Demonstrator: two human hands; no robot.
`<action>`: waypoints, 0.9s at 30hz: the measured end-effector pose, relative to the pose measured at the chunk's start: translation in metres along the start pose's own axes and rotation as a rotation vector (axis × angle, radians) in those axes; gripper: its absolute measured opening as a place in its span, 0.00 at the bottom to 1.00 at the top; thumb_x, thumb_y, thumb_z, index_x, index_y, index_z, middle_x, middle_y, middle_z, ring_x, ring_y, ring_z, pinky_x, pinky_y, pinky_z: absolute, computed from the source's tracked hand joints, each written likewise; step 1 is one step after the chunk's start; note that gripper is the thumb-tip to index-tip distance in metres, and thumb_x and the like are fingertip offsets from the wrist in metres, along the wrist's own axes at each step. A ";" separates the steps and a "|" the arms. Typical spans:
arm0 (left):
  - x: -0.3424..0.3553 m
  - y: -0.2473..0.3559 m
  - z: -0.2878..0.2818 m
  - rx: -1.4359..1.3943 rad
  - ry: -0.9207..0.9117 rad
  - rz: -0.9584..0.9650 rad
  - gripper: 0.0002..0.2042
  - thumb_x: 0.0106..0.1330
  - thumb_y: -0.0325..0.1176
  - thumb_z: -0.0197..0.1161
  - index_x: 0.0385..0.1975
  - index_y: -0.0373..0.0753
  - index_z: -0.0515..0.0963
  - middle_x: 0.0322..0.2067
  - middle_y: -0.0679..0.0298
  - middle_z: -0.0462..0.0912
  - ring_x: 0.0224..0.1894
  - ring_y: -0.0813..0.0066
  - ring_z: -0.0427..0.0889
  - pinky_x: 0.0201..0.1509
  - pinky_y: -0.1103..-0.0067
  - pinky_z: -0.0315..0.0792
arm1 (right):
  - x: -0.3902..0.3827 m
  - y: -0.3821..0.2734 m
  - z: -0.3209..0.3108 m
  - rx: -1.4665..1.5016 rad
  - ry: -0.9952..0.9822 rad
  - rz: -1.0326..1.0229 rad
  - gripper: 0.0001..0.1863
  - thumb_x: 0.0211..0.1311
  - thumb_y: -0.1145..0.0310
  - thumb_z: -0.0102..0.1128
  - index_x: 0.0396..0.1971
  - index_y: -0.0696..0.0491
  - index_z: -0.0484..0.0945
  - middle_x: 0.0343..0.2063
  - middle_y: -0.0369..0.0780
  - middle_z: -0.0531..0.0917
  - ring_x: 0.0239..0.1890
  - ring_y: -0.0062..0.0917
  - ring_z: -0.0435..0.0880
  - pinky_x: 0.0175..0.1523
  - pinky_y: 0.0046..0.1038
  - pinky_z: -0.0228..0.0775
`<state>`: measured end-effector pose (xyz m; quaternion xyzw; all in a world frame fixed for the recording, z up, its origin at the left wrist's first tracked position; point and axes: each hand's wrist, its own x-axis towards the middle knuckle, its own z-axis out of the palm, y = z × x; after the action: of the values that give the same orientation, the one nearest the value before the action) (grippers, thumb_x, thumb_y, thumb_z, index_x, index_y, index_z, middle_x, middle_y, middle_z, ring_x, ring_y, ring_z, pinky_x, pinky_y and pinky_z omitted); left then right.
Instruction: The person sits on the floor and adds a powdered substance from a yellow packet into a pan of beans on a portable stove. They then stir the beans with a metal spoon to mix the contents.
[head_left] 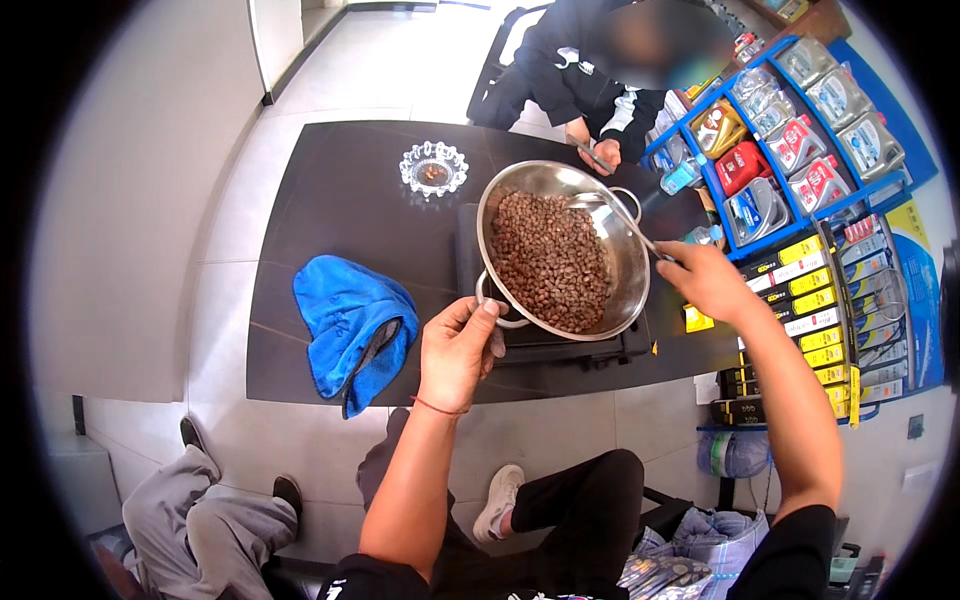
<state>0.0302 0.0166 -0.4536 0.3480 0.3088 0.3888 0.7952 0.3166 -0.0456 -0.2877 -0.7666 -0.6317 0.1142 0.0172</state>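
left hand (pixel 452 350): closed, thumb and fingers pinching the loop handle at the near left of a round, silvery metal pan (pixel 632 268), the thumb tip close to the rim.

right hand (pixel 708 282): closed, fingers gripping the end of a long-handled, silvery metal utensil (pixel 645 239). the utensil crosses the right side of the rim, its head among small, brown, bean-like pieces (pixel 555 260) inside the pan.

position: the pan is above a flat, black appliance (pixel 618 350) on a dark, smooth-topped table (pixel 330 205), tilted so that its mouth faces the wearer. whether its base touches the appliance cannot be told.

surroundings: a crumpled, bright blue cloth (pixel 350 315) lies left of the pan; a clear, scalloped glass dish (pixel 434 170) stands beyond the cloth. across the table, another person's hands (pixel 605 152) hold a dark, elongated object (pixel 590 154).
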 end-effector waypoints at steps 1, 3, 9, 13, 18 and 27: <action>0.001 0.000 0.002 0.000 -0.001 0.008 0.12 0.74 0.40 0.61 0.36 0.37 0.81 0.16 0.68 0.76 0.12 0.86 0.66 0.15 0.87 0.55 | 0.003 0.006 0.007 0.017 -0.011 0.030 0.20 0.68 0.63 0.55 0.52 0.61 0.79 0.40 0.57 0.84 0.44 0.50 0.84 0.50 0.40 0.74; -0.001 -0.002 0.002 -0.003 0.008 0.006 0.12 0.74 0.41 0.61 0.36 0.37 0.81 0.16 0.68 0.75 0.12 0.85 0.66 0.14 0.86 0.55 | 0.014 0.008 0.024 0.057 -0.074 0.076 0.21 0.68 0.62 0.55 0.52 0.62 0.79 0.39 0.57 0.84 0.43 0.50 0.84 0.49 0.41 0.74; -0.001 -0.006 -0.005 -0.036 0.002 -0.009 0.13 0.74 0.41 0.61 0.36 0.37 0.81 0.17 0.68 0.75 0.12 0.85 0.65 0.15 0.86 0.55 | -0.040 -0.037 0.001 0.288 -0.258 0.258 0.21 0.69 0.63 0.57 0.53 0.63 0.78 0.33 0.53 0.85 0.35 0.40 0.86 0.44 0.35 0.76; -0.004 -0.003 -0.005 -0.049 -0.001 -0.022 0.12 0.75 0.39 0.60 0.36 0.37 0.81 0.18 0.68 0.77 0.13 0.88 0.65 0.15 0.87 0.56 | -0.074 -0.055 -0.017 0.185 -0.215 0.158 0.20 0.69 0.64 0.58 0.55 0.61 0.78 0.32 0.52 0.85 0.34 0.39 0.86 0.44 0.35 0.76; -0.004 0.000 -0.002 -0.041 -0.002 -0.032 0.11 0.75 0.38 0.59 0.35 0.37 0.81 0.17 0.68 0.76 0.13 0.87 0.65 0.15 0.87 0.55 | -0.088 -0.059 0.001 0.043 -0.256 -0.014 0.20 0.67 0.64 0.59 0.54 0.59 0.78 0.34 0.54 0.84 0.40 0.50 0.84 0.45 0.44 0.75; -0.001 -0.001 -0.006 -0.035 -0.048 -0.012 0.12 0.75 0.38 0.59 0.33 0.37 0.79 0.14 0.72 0.70 0.13 0.86 0.64 0.15 0.86 0.55 | -0.008 -0.043 0.049 -0.043 0.032 -0.096 0.17 0.67 0.63 0.57 0.51 0.56 0.79 0.32 0.55 0.83 0.39 0.52 0.83 0.45 0.47 0.74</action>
<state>0.0257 0.0175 -0.4575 0.3411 0.2850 0.3810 0.8107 0.2645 -0.0506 -0.3268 -0.7374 -0.6696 0.0872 0.0163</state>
